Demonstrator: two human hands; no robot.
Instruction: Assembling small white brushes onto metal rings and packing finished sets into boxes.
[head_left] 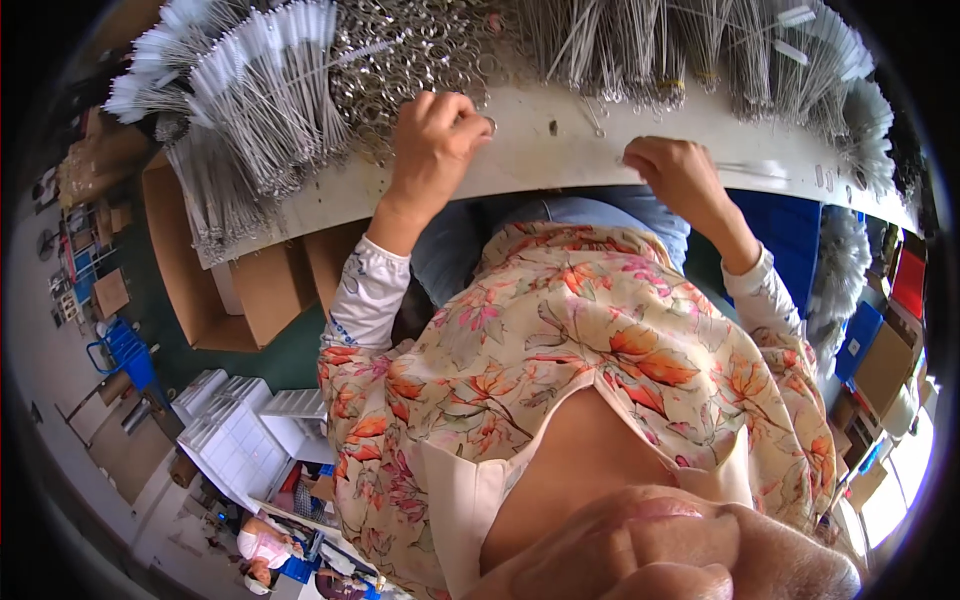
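Observation:
My left hand (435, 145) is closed in a pinch over the table (540, 135), beside a heap of small metal rings (420, 45). What looks like one such ring shows at its fingertips, mostly hidden. To the right, my right hand (680, 175) is closed, its fingers curled at the table's front edge. A thin wire brush (750, 168), blurred by motion, runs out to the right from under that hand. Bundles of wire brushes with white bristles (265, 90) lie left of the rings. More wire-stemmed bundles (620, 45) line the back of the table toward the right.
A loose ringed wire piece (597, 118) lies between my hands and the bundles. Below the table's left end stands an open cardboard box (225, 290). A blue bin (775, 240) is under the right side. Another person (265, 545) sits far off at lower left.

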